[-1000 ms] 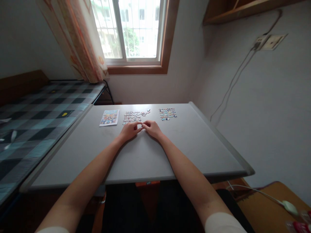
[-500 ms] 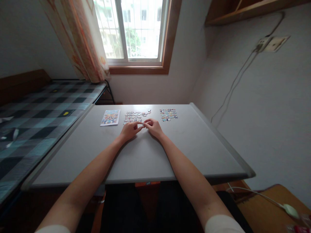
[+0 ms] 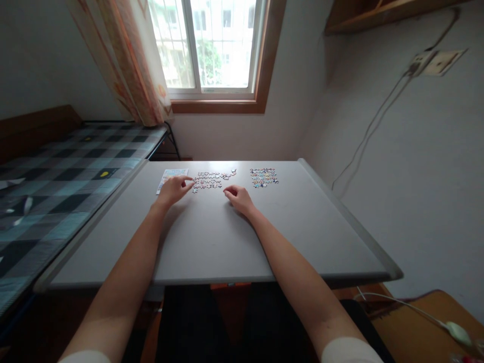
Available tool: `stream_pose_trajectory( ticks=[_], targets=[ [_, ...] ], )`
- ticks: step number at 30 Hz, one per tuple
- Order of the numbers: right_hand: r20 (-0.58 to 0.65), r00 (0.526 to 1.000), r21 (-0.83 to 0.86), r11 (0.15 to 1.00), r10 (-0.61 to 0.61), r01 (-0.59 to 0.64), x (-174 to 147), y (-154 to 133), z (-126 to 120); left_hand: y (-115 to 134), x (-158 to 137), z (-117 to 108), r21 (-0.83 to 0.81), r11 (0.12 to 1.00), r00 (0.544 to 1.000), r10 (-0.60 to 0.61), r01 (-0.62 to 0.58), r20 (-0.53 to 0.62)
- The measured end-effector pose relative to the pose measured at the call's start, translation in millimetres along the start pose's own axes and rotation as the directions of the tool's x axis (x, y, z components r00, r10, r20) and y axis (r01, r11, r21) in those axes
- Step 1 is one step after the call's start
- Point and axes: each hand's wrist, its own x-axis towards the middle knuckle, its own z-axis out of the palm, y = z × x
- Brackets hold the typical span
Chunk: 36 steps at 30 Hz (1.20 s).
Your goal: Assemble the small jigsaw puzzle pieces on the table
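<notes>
Small jigsaw puzzle pieces [image 3: 209, 175] lie in rows on the grey-white table [image 3: 219, 242], with a few joined or loose at the right end. My left hand [image 3: 174, 190] reaches over the right part of a printed picture sheet [image 3: 163, 182]. Its thumb and forefinger are apart, their tips at the left end of the rows. In front of the rows' right end, my right hand [image 3: 239, 196] rests with thumb and forefinger pinched together. Whatever is in that pinch is too small to make out.
A second group of puzzle pieces [image 3: 263, 176] sits to the right. Left of the table stands a bed with a checked mattress [image 3: 75, 171]. Beyond the table are a window [image 3: 223, 45] and a curtain [image 3: 132, 65]. A cable [image 3: 363, 136] hangs down the right wall.
My hands were together at a small piece between their fingertips. My left hand has moved left and away to the rows' left end; my right hand stays almost where it was.
</notes>
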Motion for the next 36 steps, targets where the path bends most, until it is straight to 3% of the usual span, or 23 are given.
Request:
stream_pose_trajectory(
  ticks=[6, 9, 14, 17, 20, 24, 29, 36],
  targets=[
    [0.01, 1.0, -0.033, 0.999, -0.001, 0.001, -1, -2, 0, 3, -3, 12, -0.131, 0.99, 0.963, 0.091, -0.059, 0.253],
    [0.02, 1.0, -0.023, 1.0, 0.01, -0.009, -1, -2, -1, 6, -4, 16, -0.14, 0.987, 0.953, 0.115, -0.078, 0.279],
    [0.039, 0.999, -0.061, 0.998, 0.007, -0.004, -1, -1, -1, 7, -3, 17, -0.117, 0.988, 0.968, 0.121, -0.096, 0.222],
    [0.052, 0.997, -0.152, 0.986, -0.062, 0.069, -2, 1, 3, 7, -2, 15, -0.066, 0.995, 0.983, 0.088, -0.078, 0.164],
    [0.1, 0.97, -0.297, 0.923, -0.223, 0.243, -8, -2, 11, 8, -2, 12, 0.014, 0.999, 0.998, -0.041, 0.04, 0.038],
    [0.259, 0.911, -0.455, 0.792, -0.32, 0.407, -17, -16, 24, 8, -2, 9, 0.072, 0.966, 0.966, -0.241, 0.248, -0.095],
    [0.374, 0.871, -0.526, 0.701, -0.318, 0.482, -19, -30, 35, 8, -2, 11, 0.043, 0.948, 0.945, -0.308, 0.314, -0.104],
    [0.425, 0.862, -0.574, 0.654, -0.276, 0.493, -9, -32, 41, 9, -1, 16, 0.102, 0.939, 0.942, -0.316, 0.327, -0.112]
  ],
)
